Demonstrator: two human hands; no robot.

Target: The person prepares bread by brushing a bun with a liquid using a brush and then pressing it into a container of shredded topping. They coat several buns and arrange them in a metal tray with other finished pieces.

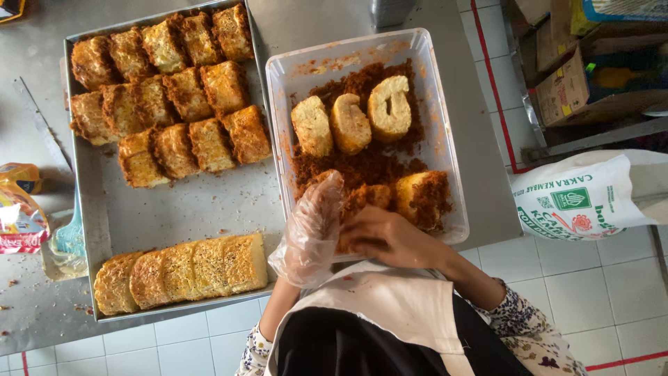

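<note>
My left hand (311, 226), in a loose clear plastic glove, reaches into the near left corner of a clear plastic tub (280, 104). My bare right hand (387, 237) curls beside it at the tub's near edge. Both hands close around a cake roll slice (367, 198) coated in brown floss; part of it is hidden under my fingers. Brown floss (362, 166) covers the tub's floor. Three plain roll slices (350, 123) lie on it at the far side. Another coated slice (422, 197) sits at the near right.
A metal tray (174, 209) to the left holds several coated slices (167, 97) at the far end and a sliced plain roll (182, 271) at the near end. A knife (40, 125) and wrappers (19, 209) lie far left. A white sack (581, 198) and cardboard boxes (567, 90) stand on the tiled floor at right.
</note>
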